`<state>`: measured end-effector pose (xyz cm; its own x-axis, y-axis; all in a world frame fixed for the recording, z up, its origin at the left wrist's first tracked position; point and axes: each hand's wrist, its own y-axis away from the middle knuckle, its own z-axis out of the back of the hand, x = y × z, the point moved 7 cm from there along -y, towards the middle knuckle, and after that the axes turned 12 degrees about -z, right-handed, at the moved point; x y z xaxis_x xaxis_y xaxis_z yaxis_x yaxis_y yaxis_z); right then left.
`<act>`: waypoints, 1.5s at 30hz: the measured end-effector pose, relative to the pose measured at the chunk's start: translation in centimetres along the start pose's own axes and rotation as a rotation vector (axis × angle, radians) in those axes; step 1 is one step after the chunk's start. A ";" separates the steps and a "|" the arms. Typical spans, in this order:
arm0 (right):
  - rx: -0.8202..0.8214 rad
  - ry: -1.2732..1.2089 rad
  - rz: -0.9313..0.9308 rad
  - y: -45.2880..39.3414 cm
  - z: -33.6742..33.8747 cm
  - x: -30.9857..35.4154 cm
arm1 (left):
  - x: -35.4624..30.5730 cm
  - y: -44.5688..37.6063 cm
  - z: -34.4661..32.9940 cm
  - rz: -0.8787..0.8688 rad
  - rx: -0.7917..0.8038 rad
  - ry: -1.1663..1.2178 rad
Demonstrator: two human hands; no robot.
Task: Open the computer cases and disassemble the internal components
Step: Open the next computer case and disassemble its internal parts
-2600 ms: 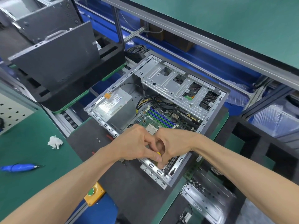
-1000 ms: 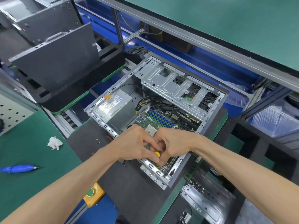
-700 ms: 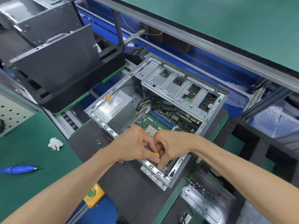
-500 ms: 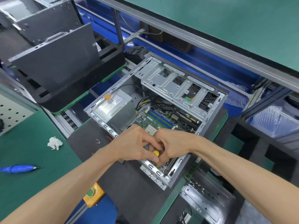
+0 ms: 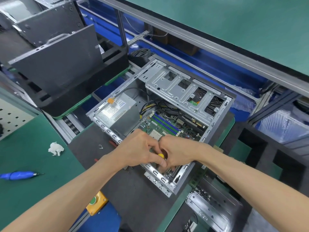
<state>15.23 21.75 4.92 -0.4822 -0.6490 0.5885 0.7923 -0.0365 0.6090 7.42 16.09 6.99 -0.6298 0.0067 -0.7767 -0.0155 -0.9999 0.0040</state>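
An open computer case (image 5: 217, 124) lies on its side on a dark mat, showing the green motherboard (image 5: 167, 124), the power supply (image 5: 120, 114) and a silver drive cage (image 5: 184, 94). Both my hands meet over the near corner of the case. My left hand (image 5: 138, 149) and my right hand (image 5: 175, 153) have their fingers curled around a small tool with a yellow tip (image 5: 161, 155), which points down at the board. What the tool touches is hidden by my fingers.
A dark side panel (image 5: 56, 61) leans in a black foam tray at the back left. A blue electric screwdriver (image 5: 18, 175) and a crumpled white tissue (image 5: 56, 149) lie on the green bench. A yellow button box (image 5: 96, 204) sits near the front edge. A metal plate (image 5: 214, 208) lies at lower right.
My hands stay in the same spot over the case's near corner, with only small finger shifts around the yellow-tipped tool. Nothing else moved.
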 end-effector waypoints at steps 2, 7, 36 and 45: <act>-0.028 0.016 0.009 0.1 0.2 0.1 | -0.2 0.0 0.0 -0.012 -0.016 -0.016; -0.085 0.138 0.007 0.4 0.4 0.3 | 0.1 0.4 2.0 -0.018 -0.279 0.133; -0.531 -0.160 -0.080 0.3 6.6 -2.4 | 5.3 -2.7 3.3 0.310 -0.262 0.330; -0.764 -0.455 -0.098 1.7 8.4 -4.0 | 5.4 -4.2 3.3 0.148 0.359 -0.241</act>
<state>15.31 30.63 8.07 -0.5336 -0.2578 0.8055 0.6940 -0.6779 0.2428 1.48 20.37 4.87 -0.8074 -0.0904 -0.5831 -0.1533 -0.9221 0.3552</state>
